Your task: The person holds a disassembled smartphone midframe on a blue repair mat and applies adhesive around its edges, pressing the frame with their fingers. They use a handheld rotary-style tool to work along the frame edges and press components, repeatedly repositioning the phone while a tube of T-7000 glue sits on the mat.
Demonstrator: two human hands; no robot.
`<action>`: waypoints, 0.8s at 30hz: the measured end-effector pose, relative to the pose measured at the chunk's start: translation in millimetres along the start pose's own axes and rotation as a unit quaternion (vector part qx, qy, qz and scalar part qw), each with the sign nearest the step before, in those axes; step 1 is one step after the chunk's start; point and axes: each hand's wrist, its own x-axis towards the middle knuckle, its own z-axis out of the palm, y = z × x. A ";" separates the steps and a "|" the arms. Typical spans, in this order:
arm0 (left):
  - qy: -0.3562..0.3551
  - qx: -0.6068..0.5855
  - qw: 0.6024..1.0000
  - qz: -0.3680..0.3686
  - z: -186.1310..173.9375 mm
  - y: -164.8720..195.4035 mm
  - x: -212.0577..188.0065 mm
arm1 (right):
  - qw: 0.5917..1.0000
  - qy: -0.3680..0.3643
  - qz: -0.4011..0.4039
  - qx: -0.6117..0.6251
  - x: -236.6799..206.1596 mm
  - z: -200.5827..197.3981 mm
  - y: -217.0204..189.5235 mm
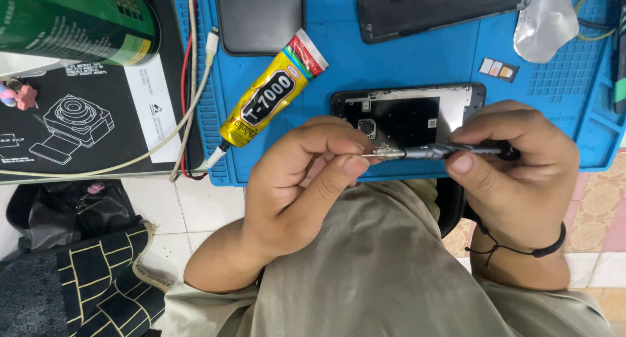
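Head view: left hand [297, 174] pinches small silver metal bit at tip of slim dark-grey precision screwdriver [443, 151]; right hand [515, 170] closed round its shaft, above near edge of blue silicone work mat [365, 69]. Open black phone frame [407, 112] lies on mat just behind driver.

Risk, judged: tiny bit could slip from pinch, drop off mat to tiled floor; tip could gouge phone.

Count: one yellow glue tube [270, 95], one screwdriver, three dark phone bodies or panels.

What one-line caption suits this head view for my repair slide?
Left hand pinches the screwdriver tip, right hand grips its handle above an opened phone.
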 end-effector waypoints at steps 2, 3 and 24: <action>0.005 0.020 1.000 0.009 0.6 -2.9 -2.4 | 1.000 0.001 -0.001 0.012 0.5 1.5 1.5; 0.007 0.031 0.999 0.018 1.2 -4.4 -3.6 | 1.000 0.003 0.000 0.025 -0.5 2.4 2.5; -0.016 0.531 0.841 0.105 -25.4 8.8 5.7 | 0.782 -0.326 -0.297 -0.440 61.6 -2.3 -86.8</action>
